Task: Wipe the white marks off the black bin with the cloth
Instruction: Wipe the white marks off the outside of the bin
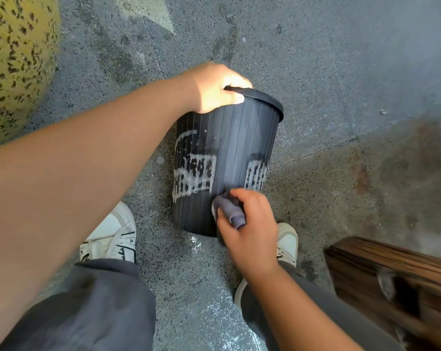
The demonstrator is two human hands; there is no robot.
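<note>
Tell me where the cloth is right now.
The crumpled grey cloth is gripped in the right hand, pressed against the lower side of the ribbed black plastic bin.

We find no legible text in the head view. The black bin (pixel 227 158) carries white marks (pixel 194 176) at centre frame, in blocky, character-like patches, foamy and broken; we cannot read them. A second patch (pixel 257 174) on the bin's right side is equally unreadable. The white shoe (pixel 113 236) at lower left bears a small tongue emblem, too small to make out.
</note>
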